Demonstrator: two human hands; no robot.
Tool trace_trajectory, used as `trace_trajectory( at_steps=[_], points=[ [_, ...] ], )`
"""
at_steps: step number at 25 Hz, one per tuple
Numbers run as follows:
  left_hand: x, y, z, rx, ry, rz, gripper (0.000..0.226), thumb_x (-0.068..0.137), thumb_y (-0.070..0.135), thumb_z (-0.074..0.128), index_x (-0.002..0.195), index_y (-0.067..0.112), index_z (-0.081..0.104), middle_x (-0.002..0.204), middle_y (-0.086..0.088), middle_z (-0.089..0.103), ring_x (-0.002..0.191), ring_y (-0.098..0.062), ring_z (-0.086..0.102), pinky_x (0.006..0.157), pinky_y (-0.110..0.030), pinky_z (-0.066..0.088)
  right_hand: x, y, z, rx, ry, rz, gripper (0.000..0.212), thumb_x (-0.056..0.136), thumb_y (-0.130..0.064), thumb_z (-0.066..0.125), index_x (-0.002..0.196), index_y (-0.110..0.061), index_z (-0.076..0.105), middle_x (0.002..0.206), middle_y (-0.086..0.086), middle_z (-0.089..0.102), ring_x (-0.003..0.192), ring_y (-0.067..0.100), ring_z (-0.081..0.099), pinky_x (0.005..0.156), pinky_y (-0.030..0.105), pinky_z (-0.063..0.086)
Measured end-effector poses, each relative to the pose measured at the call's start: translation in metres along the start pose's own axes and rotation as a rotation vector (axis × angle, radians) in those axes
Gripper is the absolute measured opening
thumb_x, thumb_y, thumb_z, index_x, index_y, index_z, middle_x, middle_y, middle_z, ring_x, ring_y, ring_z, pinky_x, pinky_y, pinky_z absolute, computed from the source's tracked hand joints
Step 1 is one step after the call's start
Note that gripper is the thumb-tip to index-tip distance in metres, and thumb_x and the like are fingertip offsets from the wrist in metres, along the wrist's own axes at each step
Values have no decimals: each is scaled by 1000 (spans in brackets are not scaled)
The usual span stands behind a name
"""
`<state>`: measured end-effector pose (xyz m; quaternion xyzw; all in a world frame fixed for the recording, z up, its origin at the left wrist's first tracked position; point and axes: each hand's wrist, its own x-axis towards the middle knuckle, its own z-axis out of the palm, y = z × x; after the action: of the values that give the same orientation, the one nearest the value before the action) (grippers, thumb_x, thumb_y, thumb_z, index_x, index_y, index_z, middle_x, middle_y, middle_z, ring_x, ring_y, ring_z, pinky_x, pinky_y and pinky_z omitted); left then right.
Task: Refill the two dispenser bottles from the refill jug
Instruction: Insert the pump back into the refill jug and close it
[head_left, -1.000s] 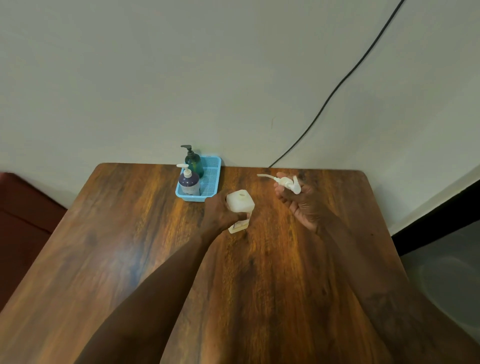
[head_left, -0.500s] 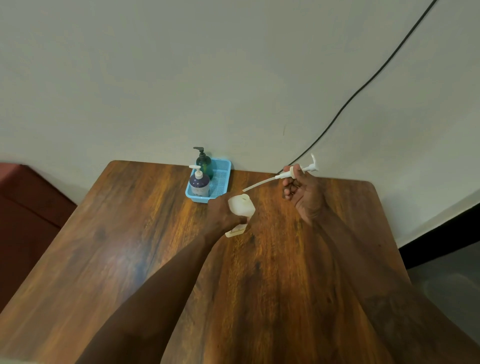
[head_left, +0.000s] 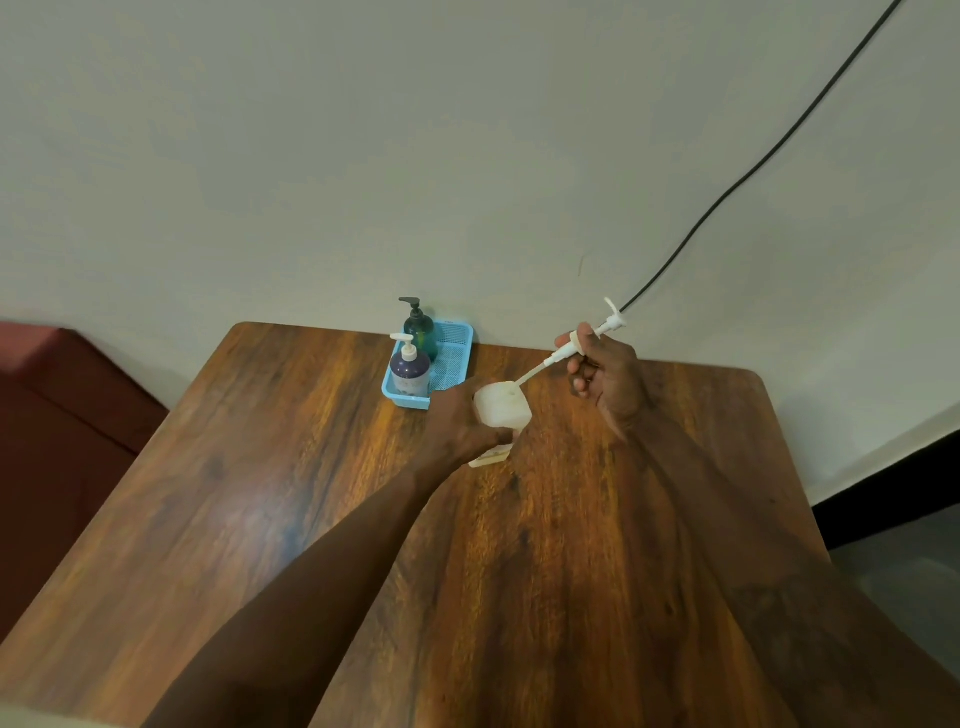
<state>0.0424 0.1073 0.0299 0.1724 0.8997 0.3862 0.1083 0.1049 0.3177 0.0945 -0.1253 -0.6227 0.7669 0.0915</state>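
your left hand (head_left: 462, 421) has its fingers wrapped tight around the white bottle (head_left: 501, 410), which stands on the brown bench (head_left: 260, 519). your right hand (head_left: 605, 374) pinches the white pump (head_left: 576, 348), its thin tube tip at the bottle's open top. farther back, a purple bottle (head_left: 409, 370) and a green bottle (head_left: 420, 327) stand in a blue basket (head_left: 457, 353) by the wall.

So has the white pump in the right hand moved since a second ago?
Yes. The pump has lifted away from the table, and its tube tip now meets the white bottle.
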Motion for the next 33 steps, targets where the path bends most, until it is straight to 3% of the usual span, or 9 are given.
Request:
trace_trajectory(
  at_steps=[9,16,18,21,23,26,30,33],
  points=[
    [-1,-2,-1,-36,35,-46,81,70,42,90,140,21,54,138,-1,60,125,-18,56,98,-34,55,9,-8,-14,67,156,-45,40,103,-43,51,95,-8,69,68,0,57,54,11,46,46,22,34],
    [-3,10,-2,16,-7,73,84,66,48,89,139,22,56,133,1,63,122,-18,57,97,-36,56,11,-7,-8,-127,34,-61,35,105,-36,51,95,-9,71,67,1,56,54,12,46,48,25,38],
    [-4,17,-1,13,12,102,86,62,55,86,137,24,59,130,3,65,118,-16,59,94,-36,57,9,-10,-5,-338,-34,-68,35,102,-41,54,103,-12,73,75,-3,60,62,11,53,55,26,44],
    [-3,30,1,18,69,128,87,56,67,82,130,25,63,121,7,69,107,-12,63,84,-33,58,1,-10,2,-631,-62,-165,30,94,-43,68,117,-25,74,105,-6,69,94,9,67,81,26,56],
    [-3,38,1,-15,91,119,86,56,70,83,127,25,64,117,9,71,102,-10,65,81,-32,58,-3,-10,6,-711,-73,-270,35,89,-38,76,121,-24,72,108,-7,70,97,8,67,82,21,55],
    [-1,41,-3,-91,101,106,88,53,75,82,127,31,64,117,12,71,101,-8,67,83,-35,61,-4,-12,4,-759,-81,-315,41,87,-34,79,124,-20,71,107,-8,74,95,5,68,83,20,56],
    [-3,48,-12,-189,87,165,74,60,65,86,124,35,66,112,16,73,101,-3,68,86,-35,61,-2,-16,0,-673,-171,-205,41,97,-25,67,138,-20,62,130,-4,68,116,5,64,101,30,54],
    [-5,52,-14,-238,73,183,69,65,60,87,125,32,67,113,14,74,102,-4,69,87,-37,61,2,-20,0,-671,-268,-151,38,103,-24,58,141,-24,56,136,-3,64,121,10,62,101,33,55]
  ],
)
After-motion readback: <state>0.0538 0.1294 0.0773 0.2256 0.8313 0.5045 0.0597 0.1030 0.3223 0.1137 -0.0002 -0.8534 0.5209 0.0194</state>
